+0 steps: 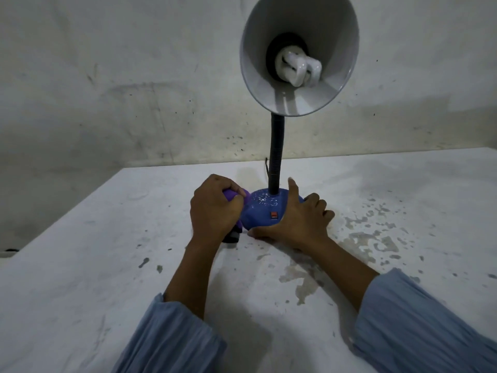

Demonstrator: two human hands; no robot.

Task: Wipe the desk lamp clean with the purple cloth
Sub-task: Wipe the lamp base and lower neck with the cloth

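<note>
Your left hand (213, 211) has its fingers curled tight round the purple cloth (233, 195) — a bunched fold shows just past your knuckles, and another bit pokes out under the heel of the hand. The cloth is pressed against the left flank of the desk lamp's blue base (262, 211).

Your right hand (298, 216) is spread wide over the right side of that base, gripping nothing: the thumb points up beside the black flexible neck (275, 154), the fingers (321, 208) fall over the far right edge, and one fingertip reaches along the near rim on the table (403, 211). A small red switch (274, 215) sits between your two hands, just left of the right palm.

Above your fingers, the grey shade (333, 84) tilts toward you, with a white bulb (297, 66) inside. Both sleeves (419, 321) are light blue.
</note>
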